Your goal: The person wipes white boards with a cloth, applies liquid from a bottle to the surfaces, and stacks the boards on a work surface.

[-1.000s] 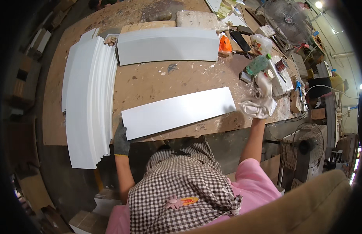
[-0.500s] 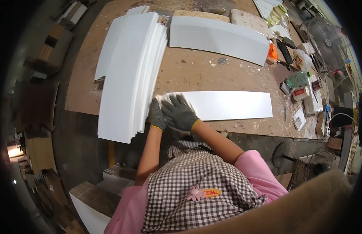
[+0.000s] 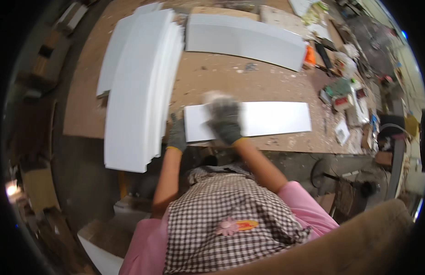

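Note:
A long white board (image 3: 276, 118) lies flat along the near edge of the worktable. My left hand (image 3: 177, 134), in a dark grey knit glove, is at the board's left end with its fingers stretched out. My right hand (image 3: 225, 121), gloved alike and smeared by motion, is over the left part of the board. A pale, soft-looking cloth (image 3: 215, 96) shows past its fingertips, pressed under the hand; most of it is hidden. Close to my left hand stands a tall stack of white boards (image 3: 137, 91).
More white boards (image 3: 240, 39) lie across the far side of the worktable (image 3: 212, 78). Bottles, an orange item (image 3: 309, 57) and a white container with a red label (image 3: 343, 102) clutter the right side. A fan (image 3: 370, 43) stands beyond them.
My right hand has slid rightward along the board with the cloth, away from my left hand. The board's left end now shows. The whole view has shifted slightly.

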Demonstrator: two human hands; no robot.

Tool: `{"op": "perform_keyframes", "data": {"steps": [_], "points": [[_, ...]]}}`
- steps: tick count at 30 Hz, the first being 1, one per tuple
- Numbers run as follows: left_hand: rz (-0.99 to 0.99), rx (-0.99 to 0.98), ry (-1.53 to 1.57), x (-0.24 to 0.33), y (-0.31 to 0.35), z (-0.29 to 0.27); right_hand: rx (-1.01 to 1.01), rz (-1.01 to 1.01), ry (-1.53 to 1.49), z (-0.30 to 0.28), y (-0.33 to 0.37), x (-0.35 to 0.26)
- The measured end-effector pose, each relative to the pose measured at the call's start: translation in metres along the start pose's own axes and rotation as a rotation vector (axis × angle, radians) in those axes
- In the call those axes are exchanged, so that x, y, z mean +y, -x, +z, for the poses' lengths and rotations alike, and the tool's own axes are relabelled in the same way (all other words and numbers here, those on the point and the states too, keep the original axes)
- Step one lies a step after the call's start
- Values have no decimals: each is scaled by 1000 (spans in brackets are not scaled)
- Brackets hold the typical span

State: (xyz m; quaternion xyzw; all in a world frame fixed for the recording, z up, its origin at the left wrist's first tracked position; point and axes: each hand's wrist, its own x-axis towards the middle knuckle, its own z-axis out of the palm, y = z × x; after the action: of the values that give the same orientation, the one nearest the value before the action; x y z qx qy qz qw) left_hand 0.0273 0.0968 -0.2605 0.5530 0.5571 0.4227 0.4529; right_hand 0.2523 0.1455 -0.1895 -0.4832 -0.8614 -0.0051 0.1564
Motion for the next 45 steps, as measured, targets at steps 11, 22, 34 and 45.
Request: {"op": "perform_keyframes", "data": {"steps": [11,22,34,45], "points": [[-725,350,894,54,-20,16,48,438,157,-65,110,264],[-625,455,-488,60,-26,41,-119,-214,-182,-71,52,103],[-270,577,-782,16,-15,46,537,808,-280,-112,69,350],[-134,524,-857,-8,-17,23,441,1269,242,-117,188,419]]}}
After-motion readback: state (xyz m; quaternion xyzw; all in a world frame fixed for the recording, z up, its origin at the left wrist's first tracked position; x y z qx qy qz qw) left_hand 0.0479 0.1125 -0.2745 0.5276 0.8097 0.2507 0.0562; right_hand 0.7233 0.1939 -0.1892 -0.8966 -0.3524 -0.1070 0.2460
